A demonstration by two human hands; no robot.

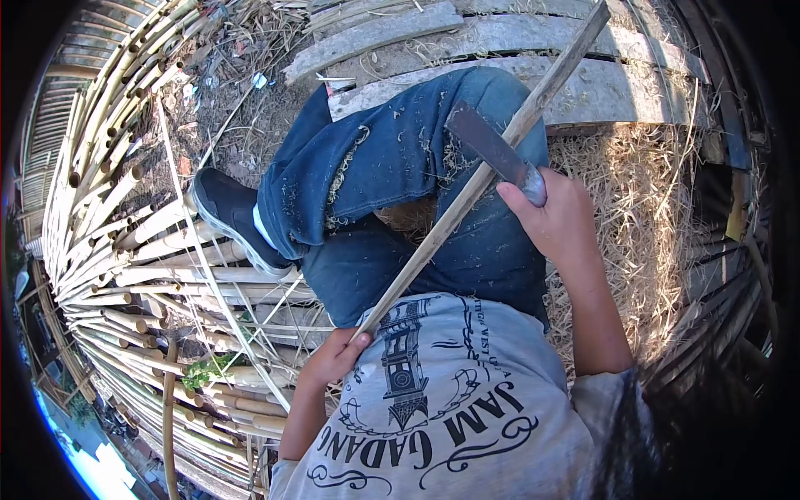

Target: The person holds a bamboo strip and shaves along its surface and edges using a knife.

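Observation:
A long bamboo strip [450,223] runs slantwise across my lap, from my waist up past my knee to the upper right. Its lower end is gripped by my left hand [340,353], close against my shirt. My right hand [557,218] is wrapped round the handle of a broad-bladed knife [486,143]. The dark blade lies across the strip above my thigh; whether its edge is cutting in cannot be told. Thin curled shavings [348,167] cling to my jeans [400,150].
Bundled bamboo poles [125,296] fan out on the left, with thin loose strips [218,292] across them. Weathered planks [500,37] stand beyond my knee. A thick heap of shavings [625,200] covers the ground at right. My shoe [229,212] rests near the poles.

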